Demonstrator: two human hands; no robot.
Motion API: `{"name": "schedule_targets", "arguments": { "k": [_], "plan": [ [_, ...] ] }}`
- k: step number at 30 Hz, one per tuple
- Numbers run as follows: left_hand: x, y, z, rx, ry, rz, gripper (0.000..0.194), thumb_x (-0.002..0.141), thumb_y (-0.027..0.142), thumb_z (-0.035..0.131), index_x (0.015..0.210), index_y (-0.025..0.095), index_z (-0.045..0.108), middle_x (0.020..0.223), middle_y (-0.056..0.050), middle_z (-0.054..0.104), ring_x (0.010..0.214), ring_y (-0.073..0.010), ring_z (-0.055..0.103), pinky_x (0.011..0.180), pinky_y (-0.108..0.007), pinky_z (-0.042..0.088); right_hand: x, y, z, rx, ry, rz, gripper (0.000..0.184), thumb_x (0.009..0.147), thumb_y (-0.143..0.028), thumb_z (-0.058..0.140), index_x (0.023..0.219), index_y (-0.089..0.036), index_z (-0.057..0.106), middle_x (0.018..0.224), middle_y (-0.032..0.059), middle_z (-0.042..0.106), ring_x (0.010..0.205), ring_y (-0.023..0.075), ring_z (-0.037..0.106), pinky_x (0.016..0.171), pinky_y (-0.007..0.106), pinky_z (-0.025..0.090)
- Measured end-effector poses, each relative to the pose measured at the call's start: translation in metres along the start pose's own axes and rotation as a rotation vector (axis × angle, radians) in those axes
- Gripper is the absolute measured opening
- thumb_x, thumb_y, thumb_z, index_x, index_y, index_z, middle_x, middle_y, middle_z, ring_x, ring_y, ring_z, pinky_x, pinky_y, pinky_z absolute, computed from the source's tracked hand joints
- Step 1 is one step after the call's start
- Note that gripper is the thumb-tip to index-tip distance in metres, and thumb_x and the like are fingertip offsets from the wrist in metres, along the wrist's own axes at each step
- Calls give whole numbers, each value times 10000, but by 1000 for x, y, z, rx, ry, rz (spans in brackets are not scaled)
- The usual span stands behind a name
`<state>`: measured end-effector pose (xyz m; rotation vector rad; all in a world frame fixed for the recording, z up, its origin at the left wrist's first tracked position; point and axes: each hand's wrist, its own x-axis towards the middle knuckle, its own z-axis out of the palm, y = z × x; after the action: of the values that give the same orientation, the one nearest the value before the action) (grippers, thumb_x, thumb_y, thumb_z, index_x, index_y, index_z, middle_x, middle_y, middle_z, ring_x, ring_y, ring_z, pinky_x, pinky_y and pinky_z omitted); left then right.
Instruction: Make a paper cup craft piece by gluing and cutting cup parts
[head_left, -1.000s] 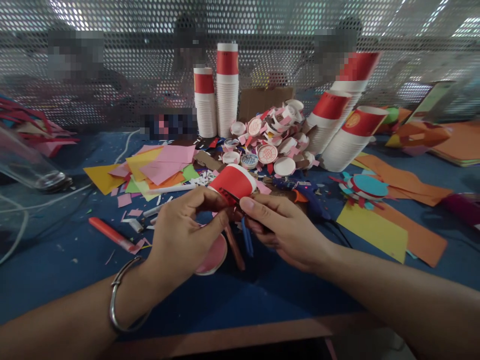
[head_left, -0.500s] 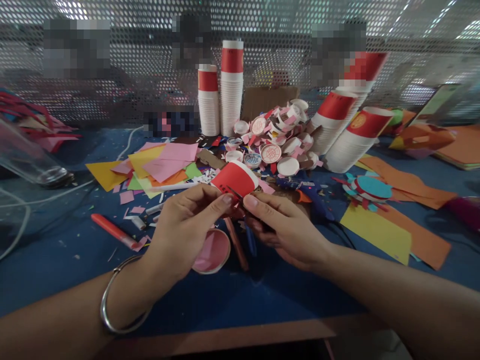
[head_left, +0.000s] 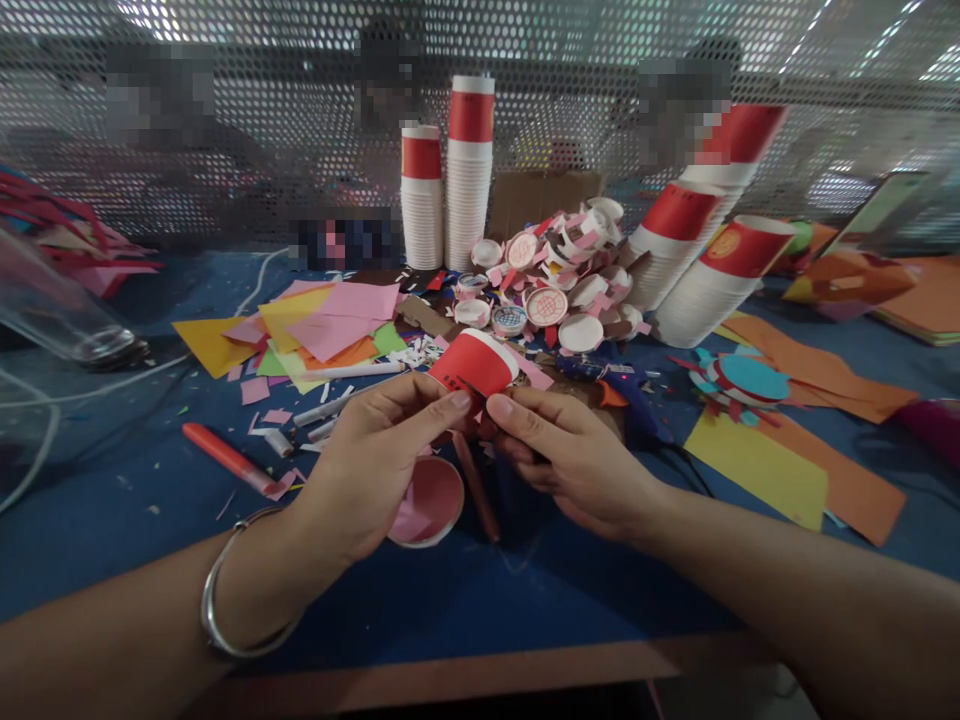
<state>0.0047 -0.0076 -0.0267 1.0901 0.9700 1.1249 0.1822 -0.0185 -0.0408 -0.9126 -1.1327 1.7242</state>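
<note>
the lower part of the red cup [head_left: 472, 362] is hidden by the hands; it is held tilted above the desk [head_left: 600, 590]. the left hand [head_left: 375, 440] pinches its near left side between thumb and fingers. the right hand [head_left: 566, 445], at the near right of the red cup, has its thumb pressed to curled fingers on a thin dark thing [head_left: 476, 389] that shows only as a sliver against the cup's wall. a pink-lined round piece [head_left: 431, 500], nearer than the red cup, is partly covered by the left hand. far left of the red cup, a clear container [head_left: 60, 290] is cut off by the picture's edge; far right of it, a purple thing [head_left: 930, 425] is cut off too.

the desk is blue, scuffed and littered with paper scraps, with a brownish near edge. well behind the red cup stands a perforated screen [head_left: 285, 110]; blurred patches cover parts of the people [head_left: 386, 90] beyond it.

counted: five cup stacks [head_left: 469, 200], two upright behind the red cup and three leaning to its right; one red stick [head_left: 229, 458] to its left; one turquoise-topped piece [head_left: 754, 378] to its right; one bracelet [head_left: 210, 600] on the left wrist; three people. the cut cup pieces [head_left: 546, 308] heaped just behind the red cup overlap too much to count.
</note>
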Motion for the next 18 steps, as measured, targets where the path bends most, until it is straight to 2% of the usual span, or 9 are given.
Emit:
{"name": "schedule_targets", "arguments": {
  "k": [6,18],
  "plan": [
    [-1,-2,-2,16,-22,31,163,816,245,812,696,188,716,720,-4,691,687,-115,593,622,-231,469,-1,0,0,15,-2,-7,367,912,-483,743,807,-163,597,603,-89,390,457,23,214,411,198,112],
    [-2,-1,-2,35,1,9,198,793,314,847,706,179,730,713,8,711,685,-97,613,657,-201,483,0,1,-2,15,-10,-26,357,899,-480,764,843,-149,643,623,-79,411,473,24,223,410,199,103]
  ]
}}
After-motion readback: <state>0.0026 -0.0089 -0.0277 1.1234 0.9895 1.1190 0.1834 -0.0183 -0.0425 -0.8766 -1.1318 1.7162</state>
